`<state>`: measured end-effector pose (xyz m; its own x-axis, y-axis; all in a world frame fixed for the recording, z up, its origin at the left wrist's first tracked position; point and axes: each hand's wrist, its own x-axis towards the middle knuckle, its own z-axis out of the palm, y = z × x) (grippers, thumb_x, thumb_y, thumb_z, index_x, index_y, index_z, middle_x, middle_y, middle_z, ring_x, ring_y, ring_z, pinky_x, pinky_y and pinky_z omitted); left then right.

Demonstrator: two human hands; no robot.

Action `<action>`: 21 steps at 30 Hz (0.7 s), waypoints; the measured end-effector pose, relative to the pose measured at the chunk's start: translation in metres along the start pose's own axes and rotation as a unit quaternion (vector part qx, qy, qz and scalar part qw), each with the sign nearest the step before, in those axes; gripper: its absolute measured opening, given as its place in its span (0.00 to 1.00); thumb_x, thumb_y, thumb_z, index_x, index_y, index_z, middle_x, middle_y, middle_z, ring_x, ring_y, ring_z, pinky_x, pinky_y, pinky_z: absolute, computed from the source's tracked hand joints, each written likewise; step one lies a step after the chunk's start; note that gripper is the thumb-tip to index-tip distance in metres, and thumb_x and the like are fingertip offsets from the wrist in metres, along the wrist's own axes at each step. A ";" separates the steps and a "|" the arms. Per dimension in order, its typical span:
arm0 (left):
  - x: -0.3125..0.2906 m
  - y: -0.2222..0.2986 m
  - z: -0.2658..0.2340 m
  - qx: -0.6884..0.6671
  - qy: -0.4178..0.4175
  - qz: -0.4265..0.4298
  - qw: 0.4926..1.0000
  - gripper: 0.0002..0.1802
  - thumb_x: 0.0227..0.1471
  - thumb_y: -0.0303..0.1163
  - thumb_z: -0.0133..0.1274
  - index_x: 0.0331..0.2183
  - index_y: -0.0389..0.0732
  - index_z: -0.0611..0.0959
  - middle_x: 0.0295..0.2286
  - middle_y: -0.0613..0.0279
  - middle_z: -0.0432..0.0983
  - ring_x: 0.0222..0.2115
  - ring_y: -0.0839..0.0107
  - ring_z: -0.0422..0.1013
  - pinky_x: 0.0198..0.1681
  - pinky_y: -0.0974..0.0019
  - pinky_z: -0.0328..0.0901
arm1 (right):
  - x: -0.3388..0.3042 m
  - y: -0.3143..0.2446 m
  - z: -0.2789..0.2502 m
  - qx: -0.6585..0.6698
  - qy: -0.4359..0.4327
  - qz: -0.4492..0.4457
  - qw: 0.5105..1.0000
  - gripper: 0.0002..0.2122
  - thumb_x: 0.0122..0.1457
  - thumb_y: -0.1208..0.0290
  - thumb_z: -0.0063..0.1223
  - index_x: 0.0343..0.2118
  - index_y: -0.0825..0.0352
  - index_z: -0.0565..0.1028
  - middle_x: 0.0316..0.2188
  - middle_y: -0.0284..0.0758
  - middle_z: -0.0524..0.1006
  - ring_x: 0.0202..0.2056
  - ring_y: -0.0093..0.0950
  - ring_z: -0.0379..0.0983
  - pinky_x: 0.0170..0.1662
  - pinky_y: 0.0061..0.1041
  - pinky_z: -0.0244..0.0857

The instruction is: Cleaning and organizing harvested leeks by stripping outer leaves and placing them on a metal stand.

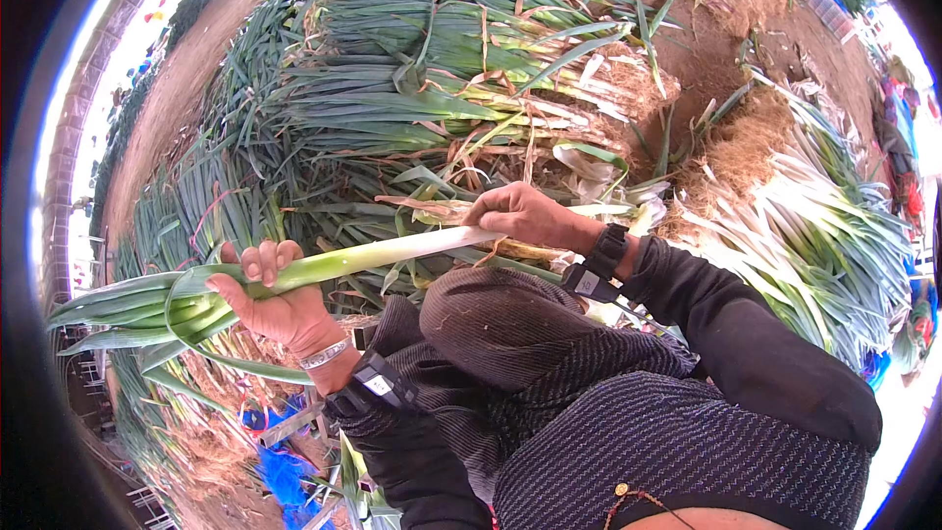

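A long leek (392, 254) is held.
Just past the knee (491, 319), its green part is wrapped by the left hand (282, 317), and its white end pinched by the right hand (535, 217). Leeks with brown roots (800, 226) are piled on the right; a big green heap (392, 88) is spread farther off.

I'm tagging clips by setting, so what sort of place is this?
Probably a farm or produce yard: a big heap of long, green-leaved, leek-like stalks lies beside bare brown earth, and at right is another pile of white-stemmed stalks with straw-coloured roots.
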<state>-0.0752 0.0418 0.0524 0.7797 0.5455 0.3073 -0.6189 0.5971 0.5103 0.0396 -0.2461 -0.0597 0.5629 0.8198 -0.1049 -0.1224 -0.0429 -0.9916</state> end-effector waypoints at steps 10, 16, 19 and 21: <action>-0.002 0.002 0.004 -0.009 -0.002 -0.013 1.000 0.22 0.52 0.45 0.60 0.42 0.40 0.78 0.20 0.74 0.64 0.21 0.80 0.59 0.33 0.71 0.56 | -0.002 -0.001 -0.001 0.032 0.000 -0.031 0.999 0.09 0.62 0.74 0.49 0.41 0.70 0.78 0.36 0.30 0.79 0.38 0.16 0.71 0.45 0.19 0.65; 0.004 0.010 -0.005 -0.019 -0.033 -0.008 0.999 0.21 0.56 0.49 0.55 0.41 0.41 0.76 0.21 0.73 0.68 0.21 0.80 0.60 0.31 0.71 0.56 | -0.008 -0.006 -0.015 0.014 0.008 -0.045 0.999 0.11 0.63 0.71 0.51 0.46 0.70 0.76 0.39 0.31 0.79 0.42 0.18 0.71 0.49 0.20 0.64; 0.003 0.007 -0.005 -0.013 -0.028 -0.005 1.000 0.21 0.56 0.49 0.55 0.42 0.42 0.76 0.20 0.73 0.68 0.21 0.80 0.61 0.31 0.71 0.56 | -0.006 -0.009 -0.006 -0.086 0.025 -0.047 0.995 0.10 0.59 0.69 0.59 0.40 0.69 0.77 0.36 0.29 0.79 0.39 0.16 0.71 0.45 0.20 0.66; 0.003 0.007 -0.003 -0.014 -0.034 -0.007 0.999 0.21 0.56 0.48 0.55 0.42 0.41 0.77 0.20 0.73 0.68 0.21 0.80 0.61 0.31 0.71 0.56 | -0.003 -0.004 -0.003 -0.071 0.025 -0.046 0.996 0.10 0.59 0.69 0.59 0.40 0.69 0.78 0.35 0.29 0.79 0.38 0.16 0.71 0.44 0.20 0.66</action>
<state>-0.0773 0.0496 0.0544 0.7922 0.4961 0.3554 -0.6097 0.6208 0.4928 0.0411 -0.2503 -0.0552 0.6074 0.7943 -0.0142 0.0459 -0.0529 -0.9975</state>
